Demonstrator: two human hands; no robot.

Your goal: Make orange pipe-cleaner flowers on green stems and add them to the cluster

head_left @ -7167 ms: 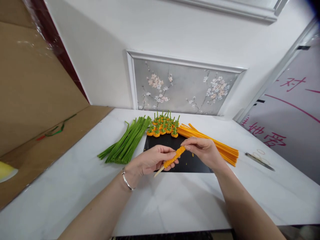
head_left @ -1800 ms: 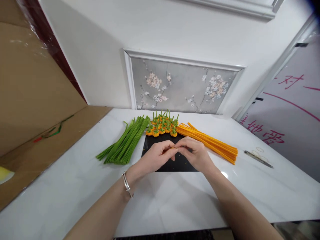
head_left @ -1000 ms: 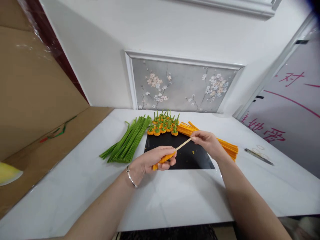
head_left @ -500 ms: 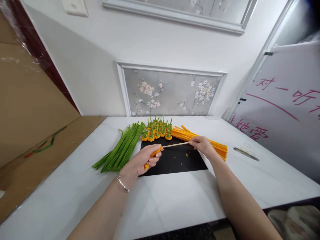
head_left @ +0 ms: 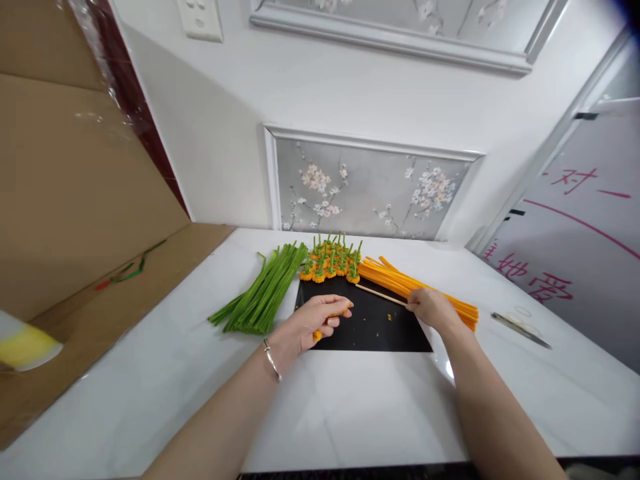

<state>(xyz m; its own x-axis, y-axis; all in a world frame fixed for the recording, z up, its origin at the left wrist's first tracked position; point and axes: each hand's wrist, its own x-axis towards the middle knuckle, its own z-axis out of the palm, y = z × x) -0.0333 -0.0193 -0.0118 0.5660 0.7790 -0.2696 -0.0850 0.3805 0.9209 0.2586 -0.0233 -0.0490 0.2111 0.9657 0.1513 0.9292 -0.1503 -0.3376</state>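
My left hand (head_left: 316, 321) is closed around a coiled orange pipe cleaner (head_left: 317, 336), most of it hidden by the fingers. Between the fingers of my right hand (head_left: 431, 308) is one end of a thin wooden stick (head_left: 379, 294). The stick's other end points left, low over the black mat (head_left: 373, 333), apart from the coil. At the mat's far edge stand several small orange pumpkins with green stems (head_left: 331, 263). Orange pipe cleaners (head_left: 395, 279) lie in a bundle beside my right hand, partly covered by it.
A bundle of green pipe cleaners (head_left: 267, 293) rests left of the mat. On the right of the white table (head_left: 370, 407) lie tweezers or a similar slim metal tool (head_left: 521, 329) and thin loops. Cardboard (head_left: 75, 200) borders the left side, with a yellow-and-white object (head_left: 27, 343) there.
My right hand has drawn the wooden stick away from the orange coil, to the right and lower. My left hand still grips the coil. The camera has turned slightly left.
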